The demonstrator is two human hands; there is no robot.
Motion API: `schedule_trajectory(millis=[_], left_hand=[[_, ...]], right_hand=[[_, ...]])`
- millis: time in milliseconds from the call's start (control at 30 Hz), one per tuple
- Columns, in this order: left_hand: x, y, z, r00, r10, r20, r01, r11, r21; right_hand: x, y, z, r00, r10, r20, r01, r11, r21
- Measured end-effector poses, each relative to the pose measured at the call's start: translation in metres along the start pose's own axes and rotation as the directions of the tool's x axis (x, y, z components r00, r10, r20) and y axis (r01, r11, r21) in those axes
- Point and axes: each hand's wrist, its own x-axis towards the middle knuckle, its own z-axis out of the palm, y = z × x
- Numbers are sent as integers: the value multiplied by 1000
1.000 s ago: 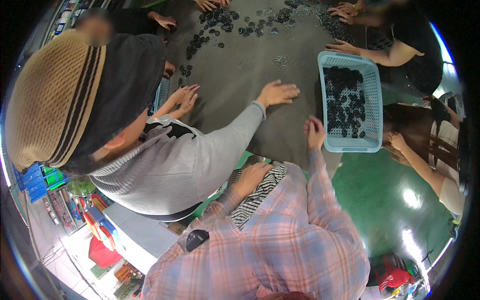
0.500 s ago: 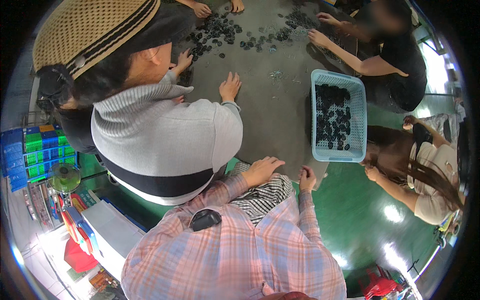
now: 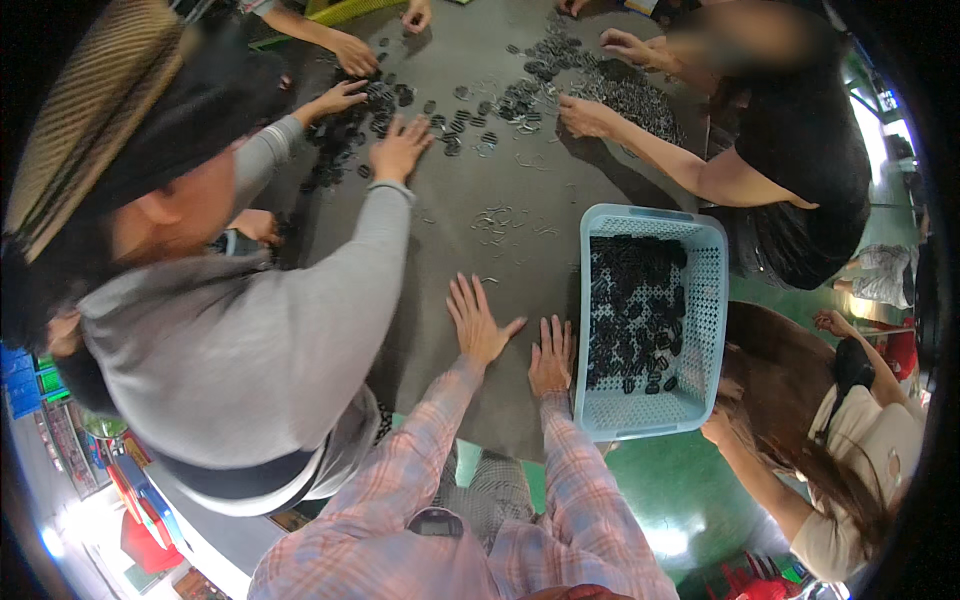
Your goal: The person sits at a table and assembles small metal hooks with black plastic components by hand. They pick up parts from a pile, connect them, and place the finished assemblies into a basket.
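Note:
My left hand point(image 3: 477, 318) lies on the grey table point(image 3: 450, 240) with its fingers spread and nothing in it. Beside it, my right hand point(image 3: 551, 358) rests with fingers stretched out, close to the left wall of a light blue plastic basket point(image 3: 592, 425). Inside that basket are many small black oval pieces point(image 3: 640, 310). Thin pale curved bits point(image 3: 500, 222) are scattered on the table beyond my left hand. Farther off lie loose black oval pieces point(image 3: 470, 125) in spread-out heaps.
At my left, a person in a grey sweater point(image 3: 250, 350) reaches over the table to the black pieces. Across to the right, a person in black point(image 3: 790, 150) handles a heap point(image 3: 640, 100). Another person in a beige top point(image 3: 850, 480) sits at the right. More hands point(image 3: 350, 52) work at the far edge.
Both my hands have moved forward from near my body onto the table and opened out. The person in grey has stretched an arm farther toward the heaps. My view has shifted closer to the table.

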Motion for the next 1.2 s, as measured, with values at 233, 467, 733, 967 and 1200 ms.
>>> schedule_trajectory(millis=[233, 467, 733, 967, 1200], left_hand=[[206, 101, 46, 946, 154, -285, -159, 987, 7], [194, 87, 33, 890, 365, -272, -432, 866, -252], [136, 77, 42, 996, -19, -90, 23, 999, 36], [316, 131, 60, 915, 119, -387, -153, 987, -58], [362, 139, 43, 714, 553, -430, -646, 757, -100]], right_hand=[[9, 3, 15, 997, 3, -75, 4, 995, 97], [12, 8, 12, 997, 76, -29, -72, 991, 117], [11, 7, 13, 994, 99, 51, -103, 992, 78], [8, 6, 25, 1000, 22, -11, -22, 999, 31], [6, 11, 23, 996, 79, 45, -76, 995, -62]])
